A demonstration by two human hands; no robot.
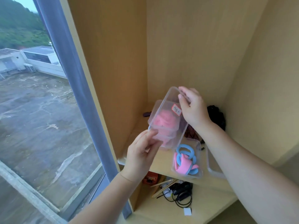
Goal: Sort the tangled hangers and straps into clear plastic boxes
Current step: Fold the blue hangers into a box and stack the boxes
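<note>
well, a pale wooden wardrobe (186, 46) stands open beside a window (32, 102) with a grey-blue curtain (69, 75), its upper shelf (161, 164) carrying a clear plastic box (200, 156) of blue and pink loops (186, 160) and a dark tangle (216, 117) in the back corner, while black cables (181, 194) lie on the board below. above that shelf a clear labelled box (168, 101) hangs tilted, pink items showing blurred through its wall and a red-edged label (176, 109) on it; the left hand (142, 152) pinches its near lower corner and the right hand (192, 109) grips its far upper edge.
</note>
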